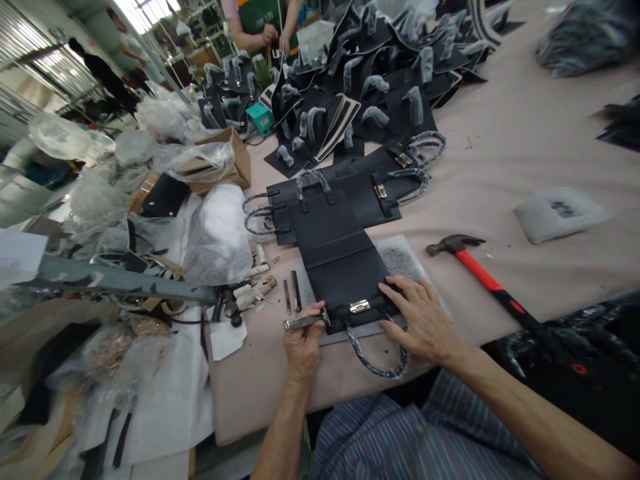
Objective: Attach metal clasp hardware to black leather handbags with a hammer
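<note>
A black bag panel [340, 247] lies on the table with a metal clasp [359, 306] near its front edge and a plastic-wrapped handle [377, 367] hanging toward me. My left hand [304, 340] pinches a metal tool [303, 323] whose end is at the panel's left front corner. Spread over the right front corner is my right hand [417, 317], its fingers apart, resting on the black material. Under the panel sits a grey-white slab [403, 260]. A hammer [483, 279] with a red and black handle lies to the right. Two metal rods [291, 293] lie left of the panel.
More black bag pieces [345, 180] lie behind, with a large pile of panels [370, 73] farther back. Plastic bags [215, 233] and a cardboard box [240, 160] crowd the left. A white packet [560, 213] is at right. Another person's hands [277, 39] show at the far side.
</note>
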The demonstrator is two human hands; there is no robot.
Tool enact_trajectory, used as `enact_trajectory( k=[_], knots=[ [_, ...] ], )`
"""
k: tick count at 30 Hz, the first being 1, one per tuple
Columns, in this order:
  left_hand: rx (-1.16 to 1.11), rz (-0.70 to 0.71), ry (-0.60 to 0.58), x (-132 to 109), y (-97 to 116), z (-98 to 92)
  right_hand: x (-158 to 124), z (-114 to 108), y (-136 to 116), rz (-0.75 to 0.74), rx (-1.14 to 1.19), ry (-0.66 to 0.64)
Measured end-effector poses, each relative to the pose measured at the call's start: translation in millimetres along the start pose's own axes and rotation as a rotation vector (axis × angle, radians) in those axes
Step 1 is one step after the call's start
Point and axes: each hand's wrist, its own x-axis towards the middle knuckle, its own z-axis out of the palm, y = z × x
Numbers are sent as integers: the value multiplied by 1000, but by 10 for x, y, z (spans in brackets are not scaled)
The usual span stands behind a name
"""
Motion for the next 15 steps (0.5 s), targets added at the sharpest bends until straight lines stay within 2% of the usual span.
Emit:
enact_trajectory(
  k=[4, 11, 15],
  knots=[
    [57, 31, 0, -25, -17, 3, -1, 11, 6, 1, 7, 8],
    [129, 105, 68, -154, -103, 4, 5, -2, -12, 1, -6, 13],
    [178, 146, 34, -135, -95, 5, 9, -1, -14, -9, -8, 23]
  ],
)
